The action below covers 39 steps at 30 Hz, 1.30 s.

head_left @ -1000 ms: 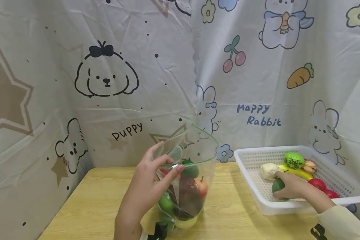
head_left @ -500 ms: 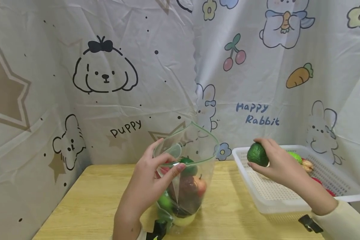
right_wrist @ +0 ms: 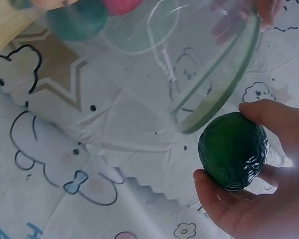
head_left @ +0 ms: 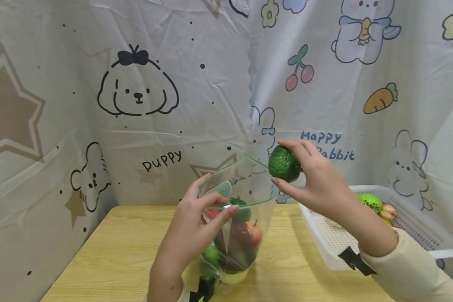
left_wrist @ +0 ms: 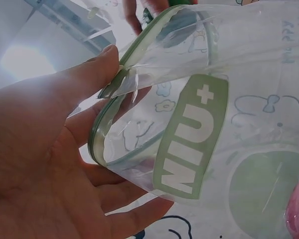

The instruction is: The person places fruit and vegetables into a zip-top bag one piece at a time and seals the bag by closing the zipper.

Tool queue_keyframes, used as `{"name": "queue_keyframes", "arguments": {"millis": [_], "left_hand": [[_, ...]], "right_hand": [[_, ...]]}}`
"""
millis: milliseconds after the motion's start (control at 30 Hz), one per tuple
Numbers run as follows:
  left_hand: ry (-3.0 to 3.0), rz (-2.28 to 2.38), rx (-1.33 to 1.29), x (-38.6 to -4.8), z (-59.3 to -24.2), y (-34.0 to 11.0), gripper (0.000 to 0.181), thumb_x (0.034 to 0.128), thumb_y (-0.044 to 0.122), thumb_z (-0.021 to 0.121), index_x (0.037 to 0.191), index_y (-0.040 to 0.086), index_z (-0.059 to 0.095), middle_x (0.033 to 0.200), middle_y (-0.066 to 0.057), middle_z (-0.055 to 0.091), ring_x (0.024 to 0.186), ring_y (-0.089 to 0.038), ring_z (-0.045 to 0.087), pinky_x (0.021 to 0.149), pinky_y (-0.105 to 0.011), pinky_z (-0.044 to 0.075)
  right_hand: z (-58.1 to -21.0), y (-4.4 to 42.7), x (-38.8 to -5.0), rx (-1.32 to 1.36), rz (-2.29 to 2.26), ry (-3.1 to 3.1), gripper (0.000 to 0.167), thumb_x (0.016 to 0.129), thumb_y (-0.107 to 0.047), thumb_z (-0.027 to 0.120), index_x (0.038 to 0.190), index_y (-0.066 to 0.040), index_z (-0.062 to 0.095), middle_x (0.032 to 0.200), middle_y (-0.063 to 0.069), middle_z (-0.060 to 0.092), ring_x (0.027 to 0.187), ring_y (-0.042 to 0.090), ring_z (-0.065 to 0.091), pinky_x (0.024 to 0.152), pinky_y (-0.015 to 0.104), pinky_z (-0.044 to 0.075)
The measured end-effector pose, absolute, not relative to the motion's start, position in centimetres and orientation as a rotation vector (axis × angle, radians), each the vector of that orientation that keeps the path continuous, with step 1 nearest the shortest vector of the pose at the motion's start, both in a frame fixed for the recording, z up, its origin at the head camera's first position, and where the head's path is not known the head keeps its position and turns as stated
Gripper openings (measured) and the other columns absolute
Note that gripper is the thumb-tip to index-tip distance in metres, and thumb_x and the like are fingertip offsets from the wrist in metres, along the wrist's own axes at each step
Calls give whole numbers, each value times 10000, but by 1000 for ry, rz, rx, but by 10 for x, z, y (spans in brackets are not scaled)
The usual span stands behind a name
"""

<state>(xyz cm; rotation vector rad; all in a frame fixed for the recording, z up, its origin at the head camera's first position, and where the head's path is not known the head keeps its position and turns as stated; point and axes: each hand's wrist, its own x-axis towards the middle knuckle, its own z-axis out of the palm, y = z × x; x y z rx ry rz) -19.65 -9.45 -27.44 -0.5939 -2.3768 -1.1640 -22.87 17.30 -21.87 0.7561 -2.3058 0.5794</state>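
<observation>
My left hand (head_left: pixel 194 222) pinches the near rim of a clear zip bag (head_left: pixel 267 216) between thumb and fingers. The bag stands on the table with its green-edged mouth spread. Inside it are an orange-red apple (head_left: pixel 255 234), a large dark round fruit (head_left: pixel 234 253) and several green and red pieces. Close to the right side of the mouth, my right hand (head_left: pixel 318 178) grips a dark green, bumpy avocado (head_left: pixel 284 163) in the air. The right wrist view shows this avocado (right_wrist: pixel 232 151) held by fingertips and thumb, just outside the green rim. A green "NIU+" label (left_wrist: pixel 192 137) faces the left wrist camera.
A white perforated basket (head_left: pixel 315 239) stands at the right of the wooden table (head_left: pixel 117 251). It bears a bright green bumpy fruit (head_left: pixel 370 202) and a reddish-tan piece (head_left: pixel 389 211); my right forearm hides other contents. A printed cloth (head_left: pixel 219 92) hangs behind.
The right hand has lifted the avocado out of the basket and carried it left and up to the bag's mouth. My left hand keeps its hold on the rim.
</observation>
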Motion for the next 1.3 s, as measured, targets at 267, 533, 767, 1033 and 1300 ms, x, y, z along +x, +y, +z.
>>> {"name": "queue_keyframes", "arguments": {"millis": [267,533,767,1033,1300], "left_hand": [[-2371,-1175,-590,-195,-274,-97,159,917,401,751,926,243,743,1596,-105,361,1032,-299,679,625,-225,559],[-2368,-1161,-598,-195,-273,-95,189,922,415,741,934,226,740,1587,-104,374,1305,-395,538,641,-231,559],[-2351,-1142,-605,-195,-274,-95,172,921,392,750,931,221,738,1575,-120,390,1315,-407,530,663,-296,580],[-2363,-1149,-582,-194,-273,-94,138,921,362,756,922,225,737,1585,-111,377,878,-204,681,606,-221,554],[-2372,-1144,-576,-194,-272,-93,149,923,367,753,926,219,738,1588,-115,371,793,-160,663,608,-225,553]], "right_hand": [[-220,150,-228,844,649,-2296,728,855,-137,822,1489,-125,462,1401,138,510,1085,252,618,784,361,609],[-226,146,-229,850,657,-2305,761,859,-151,819,1511,-141,427,1414,136,501,1113,257,600,801,377,598],[-233,143,-232,859,661,-2332,749,887,-195,795,1519,-153,398,1441,116,488,1134,264,597,833,437,569],[-236,144,-231,842,655,-2345,675,923,-195,745,1506,-155,408,1446,94,483,1189,281,581,819,449,560],[-236,148,-229,837,635,-2336,624,939,-170,719,1487,-125,423,1449,106,485,1203,287,564,832,449,556]]}}
